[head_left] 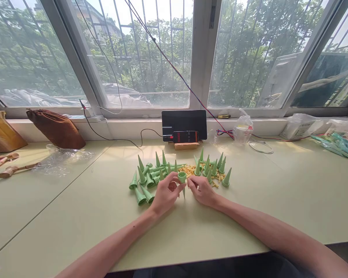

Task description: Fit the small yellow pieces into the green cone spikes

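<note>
Near the middle of the table, my left hand (166, 194) grips a green plastic cone spike (182, 177) between thumb and fingers. Its wide open end faces up and its tip points down. Close beside it on the right, my right hand (203, 190) is closed in a pinch; whatever its fingertips hold is too small to make out. Beyond the hands lies a heap of small yellow pegs (188, 170). Several green cones (226, 178) stand tip-up on the right, among loose yellow pegs. More green cones (140, 197) lie or stand on the left.
A phone (188, 136) leans before a dark tablet (184, 119) at the back. A brown pouch (56, 127), crumpled clear plastic (60, 160) and wooden toys (16, 170) are on the left. A plastic cup in a bag (243, 129) and a coiled cable (261, 147) sit back right.
</note>
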`<state>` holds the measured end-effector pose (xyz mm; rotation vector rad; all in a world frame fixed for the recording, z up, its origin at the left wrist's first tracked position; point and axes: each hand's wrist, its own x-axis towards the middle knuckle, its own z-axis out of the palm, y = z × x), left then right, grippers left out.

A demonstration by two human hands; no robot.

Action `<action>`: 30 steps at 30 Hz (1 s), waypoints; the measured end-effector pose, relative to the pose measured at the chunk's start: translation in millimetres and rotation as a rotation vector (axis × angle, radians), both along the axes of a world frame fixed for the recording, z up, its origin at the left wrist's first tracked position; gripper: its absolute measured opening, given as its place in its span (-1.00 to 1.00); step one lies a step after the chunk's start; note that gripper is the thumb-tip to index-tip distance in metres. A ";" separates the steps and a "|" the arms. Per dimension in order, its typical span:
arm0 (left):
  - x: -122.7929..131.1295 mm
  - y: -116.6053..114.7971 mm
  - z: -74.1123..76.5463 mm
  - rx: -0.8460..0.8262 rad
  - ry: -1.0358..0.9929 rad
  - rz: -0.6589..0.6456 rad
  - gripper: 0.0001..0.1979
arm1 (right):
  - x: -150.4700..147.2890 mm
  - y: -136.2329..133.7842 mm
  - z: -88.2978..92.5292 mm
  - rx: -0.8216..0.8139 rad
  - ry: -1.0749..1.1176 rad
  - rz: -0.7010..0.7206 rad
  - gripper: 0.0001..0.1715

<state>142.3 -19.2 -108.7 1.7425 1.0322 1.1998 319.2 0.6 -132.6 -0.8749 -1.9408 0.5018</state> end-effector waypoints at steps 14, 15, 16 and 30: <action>0.9 -1.3 2.3 0.068 0.040 0.030 -0.78 | 0.3 0.4 1.6 0.023 0.003 0.006 -0.61; 0.9 -1.2 2.1 0.068 0.041 0.028 -0.77 | 0.4 0.6 1.4 0.024 0.003 0.007 -0.61; 0.9 -1.2 2.0 0.070 0.040 0.027 -0.77 | 0.5 0.9 1.3 0.024 0.002 0.009 -0.61; -1.8 0.9 1.6 0.162 0.121 0.024 -0.79 | 1.2 0.2 -0.4 0.012 -0.002 0.020 -0.62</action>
